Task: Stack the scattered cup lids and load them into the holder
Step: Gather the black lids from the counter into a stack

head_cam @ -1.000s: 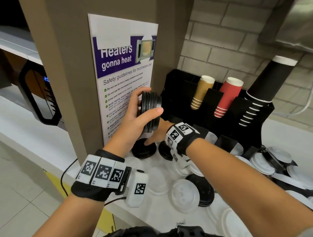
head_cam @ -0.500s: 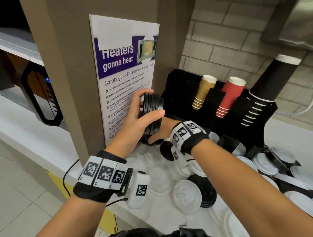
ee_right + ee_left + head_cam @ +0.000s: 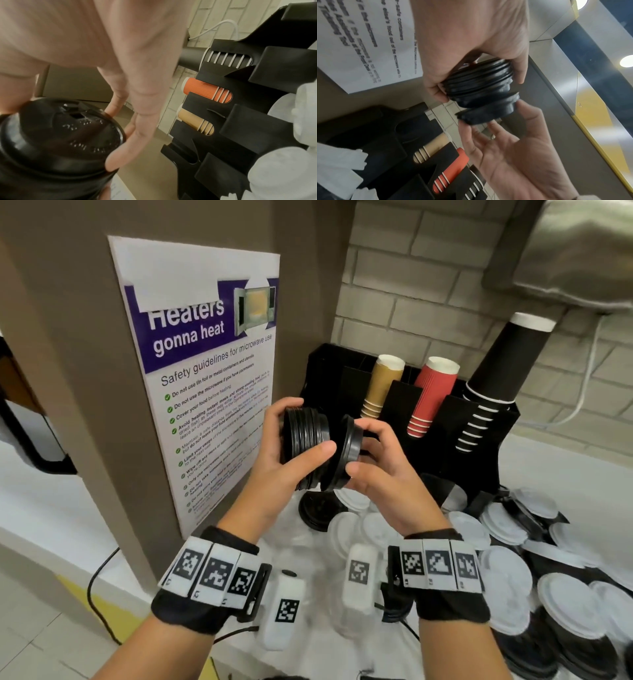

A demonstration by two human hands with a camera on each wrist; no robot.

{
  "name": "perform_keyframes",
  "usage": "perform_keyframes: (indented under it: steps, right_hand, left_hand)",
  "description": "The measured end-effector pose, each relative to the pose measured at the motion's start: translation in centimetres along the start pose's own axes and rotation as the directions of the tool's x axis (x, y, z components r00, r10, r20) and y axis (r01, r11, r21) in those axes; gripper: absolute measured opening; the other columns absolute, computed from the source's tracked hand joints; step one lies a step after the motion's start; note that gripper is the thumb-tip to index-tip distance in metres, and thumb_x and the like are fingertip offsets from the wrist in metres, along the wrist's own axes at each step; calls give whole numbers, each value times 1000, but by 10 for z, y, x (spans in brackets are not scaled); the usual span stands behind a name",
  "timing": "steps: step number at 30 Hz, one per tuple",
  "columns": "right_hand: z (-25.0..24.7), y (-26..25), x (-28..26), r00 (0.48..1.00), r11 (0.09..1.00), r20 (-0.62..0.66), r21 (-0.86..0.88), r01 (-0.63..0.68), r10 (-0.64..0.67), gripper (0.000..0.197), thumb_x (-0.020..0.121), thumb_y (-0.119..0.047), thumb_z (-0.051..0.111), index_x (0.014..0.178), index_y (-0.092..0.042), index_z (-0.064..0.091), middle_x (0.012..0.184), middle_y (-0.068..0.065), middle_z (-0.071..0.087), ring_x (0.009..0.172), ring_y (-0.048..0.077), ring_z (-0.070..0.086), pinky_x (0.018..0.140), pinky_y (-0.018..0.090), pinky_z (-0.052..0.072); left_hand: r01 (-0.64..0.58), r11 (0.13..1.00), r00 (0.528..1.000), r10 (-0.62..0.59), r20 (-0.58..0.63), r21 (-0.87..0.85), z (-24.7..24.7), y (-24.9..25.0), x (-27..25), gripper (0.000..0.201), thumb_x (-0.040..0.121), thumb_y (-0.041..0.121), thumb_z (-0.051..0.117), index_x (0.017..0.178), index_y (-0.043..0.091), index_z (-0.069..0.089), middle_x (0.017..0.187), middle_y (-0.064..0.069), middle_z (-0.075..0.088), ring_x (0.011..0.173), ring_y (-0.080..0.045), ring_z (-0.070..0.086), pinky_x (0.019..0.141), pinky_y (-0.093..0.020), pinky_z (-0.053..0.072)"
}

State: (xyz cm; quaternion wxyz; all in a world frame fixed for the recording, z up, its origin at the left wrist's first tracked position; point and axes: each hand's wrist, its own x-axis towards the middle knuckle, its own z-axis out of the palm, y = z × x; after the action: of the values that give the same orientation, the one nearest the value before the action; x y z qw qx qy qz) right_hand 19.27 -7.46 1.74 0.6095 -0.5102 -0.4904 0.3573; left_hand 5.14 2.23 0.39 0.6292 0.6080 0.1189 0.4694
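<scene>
- We saw the holder (image 3: 428, 412) fill the back of the counter (image 3: 555, 467), its upper slots taken by tan cups (image 3: 378, 386), red cups (image 3: 432, 397) and black cups (image 3: 496, 371).
- White lids (image 3: 507, 587) and a black lid (image 3: 317, 510) crowded the counter below our hands.
- The pillar (image 3: 68, 337) walled off the left.
- We found bare counter right of the holder.
</scene>
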Motion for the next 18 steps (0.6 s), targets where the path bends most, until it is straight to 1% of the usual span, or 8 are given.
perform_keyframes:
  steps: [2,4,5,9,12,15,18]
  right_hand:
    - [2,0,-4,1000,1000,-12,-2,15,-15,67,67,-30,72,129,-24,46,124,17,53,104,28,60,88,53,54]
    - [2,-1,-6,1000,999,-2,-25,28,-28,65,69,-29,71,130,-27,47,122,14,56,109,33,59,88,53,54]
    - [1,-1,-6,999,999,4,-39,34,-33,63,70,-29,70,130,-28,48,122,12,57,111,34,59,89,52,53]
    - [-2,-4,-6,998,994,25,-90,58,-56,59,70,-26,67,126,-36,53,121,9,59,112,29,59,91,46,53]
    - [-4,-6,-5,997,991,30,-115,75,-72,58,71,-25,68,125,-38,54,120,5,60,112,26,59,92,47,53]
    - [-2,-4,-4,997,989,27,-125,77,-74,58,71,-26,69,126,-36,53,120,5,60,112,26,59,93,51,52]
    - [-1,-2,-3,997,988,28,-137,72,-68,59,72,-27,70,127,-35,52,122,7,59,113,26,58,95,55,49]
  left_hand:
    - [13,1000,1000,-13,23,-11,4,-2,-1,55,70,38,75,118,44,49,104,20,61,98,-7,63,74,-28,55]
    - [31,999,998,-30,57,-13,7,-3,-2,57,69,39,76,120,44,50,110,14,59,101,-10,63,76,-29,54]
    - [37,999,996,-36,80,-9,8,-3,-2,58,70,39,75,121,43,50,111,13,59,101,-11,62,77,-29,54]
    - [54,999,985,-53,166,1,8,-3,-1,57,72,36,74,123,42,51,103,18,64,97,-7,63,76,-25,53]
    - [62,998,985,-61,164,-7,8,-4,-1,58,72,36,74,124,41,50,104,17,64,97,-9,63,77,-26,53]
    - [60,998,988,-56,140,-22,9,-5,-1,61,72,35,73,127,35,48,103,16,64,96,-9,63,77,-26,53]
    - [60,998,990,-57,131,-21,9,-8,-1,60,71,35,73,125,35,48,102,17,64,95,-7,62,75,-24,52]
